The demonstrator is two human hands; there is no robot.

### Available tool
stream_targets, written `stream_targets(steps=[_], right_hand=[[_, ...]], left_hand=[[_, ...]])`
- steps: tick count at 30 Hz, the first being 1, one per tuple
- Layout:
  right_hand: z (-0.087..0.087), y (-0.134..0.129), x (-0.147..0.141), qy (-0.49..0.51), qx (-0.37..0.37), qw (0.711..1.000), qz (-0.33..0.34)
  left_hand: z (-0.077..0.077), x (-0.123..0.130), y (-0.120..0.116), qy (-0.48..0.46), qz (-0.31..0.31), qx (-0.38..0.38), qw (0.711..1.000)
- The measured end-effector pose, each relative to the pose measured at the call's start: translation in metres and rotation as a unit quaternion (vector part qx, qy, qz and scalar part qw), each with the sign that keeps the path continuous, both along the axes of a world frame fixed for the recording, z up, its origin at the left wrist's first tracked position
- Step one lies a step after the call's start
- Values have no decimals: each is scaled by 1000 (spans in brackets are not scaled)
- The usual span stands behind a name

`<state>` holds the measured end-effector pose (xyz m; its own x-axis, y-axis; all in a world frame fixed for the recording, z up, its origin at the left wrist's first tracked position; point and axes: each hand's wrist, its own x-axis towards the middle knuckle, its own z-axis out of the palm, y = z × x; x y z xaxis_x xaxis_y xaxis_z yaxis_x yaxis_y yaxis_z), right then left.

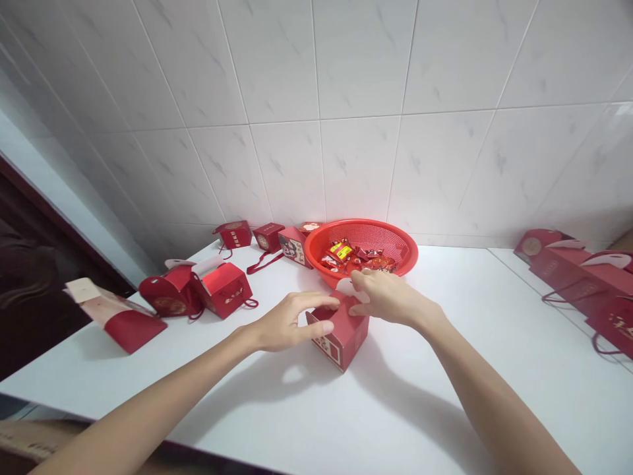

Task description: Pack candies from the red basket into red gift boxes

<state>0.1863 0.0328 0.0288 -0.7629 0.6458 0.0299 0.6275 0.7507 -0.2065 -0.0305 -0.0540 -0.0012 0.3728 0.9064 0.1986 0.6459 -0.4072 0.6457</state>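
A small red gift box [353,343] with a printed front stands on the white table in front of me, its top open. My left hand [291,320] is at the box's left side, thumb over the near rim and fingers bent toward the far side. My right hand [386,297] reaches over the right side, thumb and forefinger at a raised flap with a pale inner face [345,287]. My fingers partly hide the inside of the box. Right behind it stands a red plastic basket [410,244] with wrapped candies [341,251] in it.
Several red gift boxes stand on the left, among them a closed box [227,290] and a tilted one with a pale top [133,326]. More boxes [568,264] line the right side. A tiled wall [361,165] bounds the white table [445,369] at the back.
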Motion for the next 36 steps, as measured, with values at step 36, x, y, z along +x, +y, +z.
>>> stream_targets(steps=[36], right_hand=[[-9, -10, -6, 78, -111, 982, 130]], left_hand=[[-31, 19, 9, -12, 58, 85, 995]])
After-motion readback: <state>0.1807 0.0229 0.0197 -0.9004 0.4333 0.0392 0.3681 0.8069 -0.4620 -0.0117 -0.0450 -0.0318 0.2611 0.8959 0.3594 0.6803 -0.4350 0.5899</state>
